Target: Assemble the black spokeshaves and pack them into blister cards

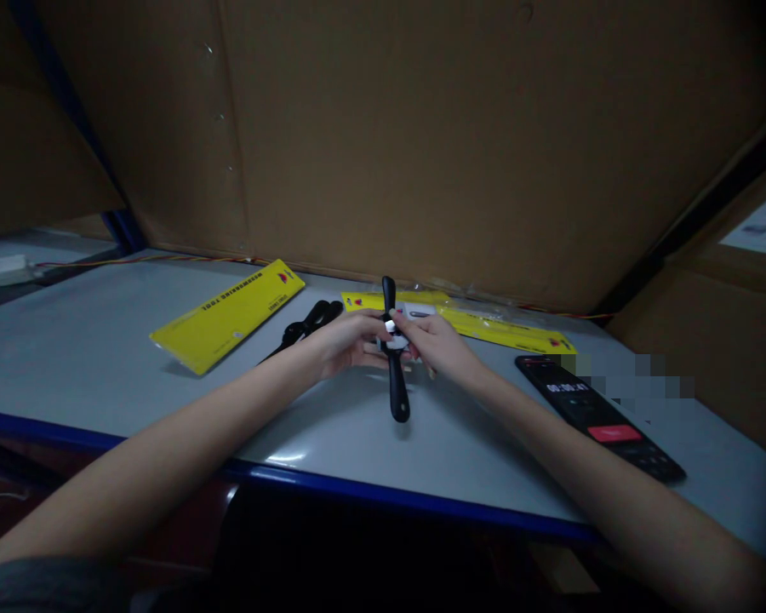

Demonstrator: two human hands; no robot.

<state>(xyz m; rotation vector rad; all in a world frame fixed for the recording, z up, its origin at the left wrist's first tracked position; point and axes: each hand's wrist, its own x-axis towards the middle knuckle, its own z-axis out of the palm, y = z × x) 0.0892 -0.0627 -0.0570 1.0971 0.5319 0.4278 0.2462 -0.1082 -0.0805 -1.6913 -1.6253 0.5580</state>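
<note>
- Your left hand [356, 342]: thumb and fingers clamped on the metal body of a black spokeshave [396, 343].
- Your right hand [439, 344]: thumb and fingers clamped on the same body from the opposite side.
- Spokeshave: held over the middle of the grey tabletop [89, 340], one handle toward the back edge, the other toward the front edge.
- Black-handled tools [305, 325]: beyond your left forearm, partly hidden by it.
- Yellow "WOODWORKING TOOL" card [230, 317]: left of those tools.
- Yellow packaging [504, 330]: along the back edge.
- Phone [600, 417]: near the right edge, screen lit.
</note>
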